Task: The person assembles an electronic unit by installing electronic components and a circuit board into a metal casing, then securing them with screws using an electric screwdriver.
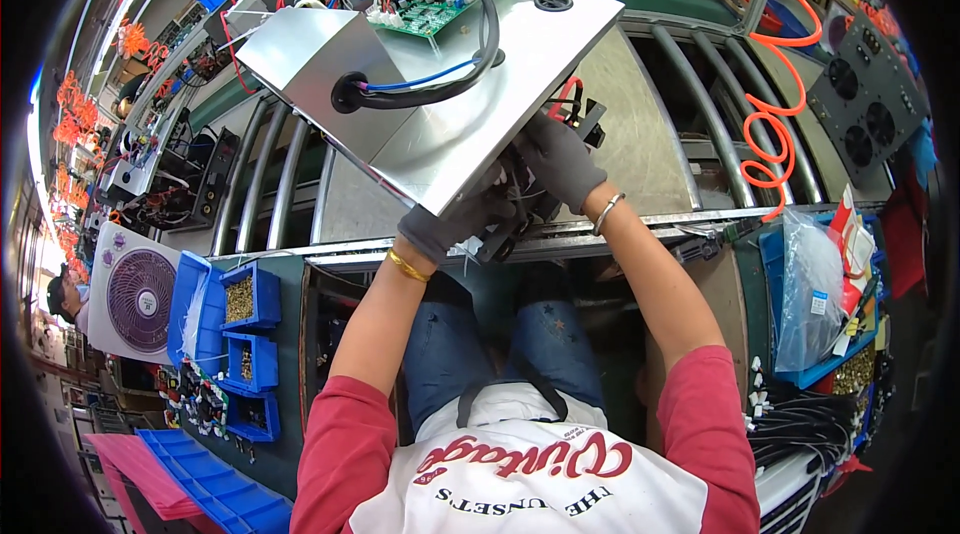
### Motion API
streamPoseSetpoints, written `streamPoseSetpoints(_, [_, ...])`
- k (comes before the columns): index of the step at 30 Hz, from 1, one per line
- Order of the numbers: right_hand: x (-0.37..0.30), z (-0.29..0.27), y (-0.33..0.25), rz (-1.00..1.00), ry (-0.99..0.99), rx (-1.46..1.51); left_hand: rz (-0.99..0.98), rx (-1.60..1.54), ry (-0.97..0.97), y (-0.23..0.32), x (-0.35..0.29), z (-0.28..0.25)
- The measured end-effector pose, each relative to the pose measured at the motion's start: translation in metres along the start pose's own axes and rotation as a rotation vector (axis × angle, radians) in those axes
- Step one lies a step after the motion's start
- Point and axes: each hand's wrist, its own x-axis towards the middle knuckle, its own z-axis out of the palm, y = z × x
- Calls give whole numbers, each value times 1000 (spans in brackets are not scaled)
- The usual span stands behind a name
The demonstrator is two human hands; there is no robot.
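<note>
A silver sheet-metal chassis (440,149) sits tilted over the workbench, a green circuit board (440,19) and a thick black cable (430,92) on its upper side. Both my hands wear grey gloves and work beneath its near edge. My left hand (447,227) is under the near corner, fingers curled in among dark parts and wires, largely hidden by the metal. Reaching in from the right, my right hand (560,162) has its fingers bent under the panel's edge, close to red wires (568,94) and a black bracket (592,122). What either hand grips is hidden.
Metal rollers (690,84) flank the bench plate on both sides. An orange coiled air hose (770,134) hangs at right. Blue bins of small brass-coloured parts (240,302) and a fan (140,299) stand at left. A blue tray (800,374) with plastic bags lies at right.
</note>
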Motion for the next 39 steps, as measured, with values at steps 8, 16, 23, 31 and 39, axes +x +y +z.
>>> streamPoseSetpoints(8, [-2, -4, -8, 58, -11, 9, -695, -363, 373, 29, -34, 18])
streamPoseSetpoints(16, [1, -3, -13, 103, -19, 30, -617, 93, 238, 39, -31, 29])
streamPoseSetpoints(23, [0, -4, -15, 111, -22, 65, -827, -258, 69, 31, -12, 17])
streamPoseSetpoints(31, [0, -6, -14, 94, -30, 21, -901, -861, 423, 41, -2, 37])
streamPoseSetpoints(39, [3, -20, -42, -2, -44, -504, -856, -1007, 494, 55, 10, 47])
